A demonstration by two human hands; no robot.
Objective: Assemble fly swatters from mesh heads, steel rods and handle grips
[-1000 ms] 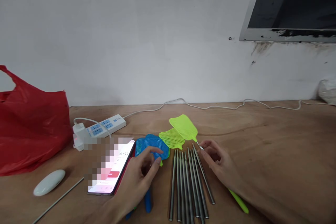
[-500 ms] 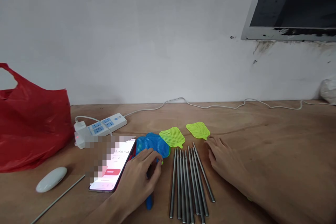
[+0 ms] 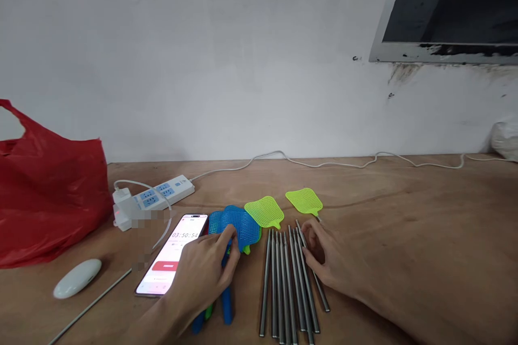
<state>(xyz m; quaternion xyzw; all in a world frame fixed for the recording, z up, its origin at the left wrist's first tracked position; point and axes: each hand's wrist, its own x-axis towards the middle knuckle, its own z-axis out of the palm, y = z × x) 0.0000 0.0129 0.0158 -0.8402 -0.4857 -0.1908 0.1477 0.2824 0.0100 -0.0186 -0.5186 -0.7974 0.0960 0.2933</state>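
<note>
Wood, brown and grained, makes the table [image 3: 437,215], its far edge meeting a scuffed grey-white wall [image 3: 194,64] at twelve o'clock. With the steel rods [image 3: 289,285] as the clock's centre, a dark framed panel [image 3: 453,5] hangs high at one. A white cord [image 3: 324,165] trails along the wall's foot from eleven to two, toward a pale bundle [image 3: 505,140].

The widest stretch of wood spreads from two to three, past the right forearm; a narrower band lies between the yellow swatters [image 3: 265,211] and the cord. Nine to ten is crowded: phone [image 3: 190,229], power strip [image 3: 164,192], white oval [image 3: 76,278] and red bag [image 3: 52,199].

The rods lie roughly parallel, tips toward twelve. At two, the right hand [image 3: 329,253] curls with a small gap between thumb and forefinger, beside the outermost rods; whether it touches one cannot be told. At ten, the left hand [image 3: 206,264] bends over the blue swatters [image 3: 242,221], thumb and forefinger nearly meeting; whether it grips a handle cannot be told.
</note>
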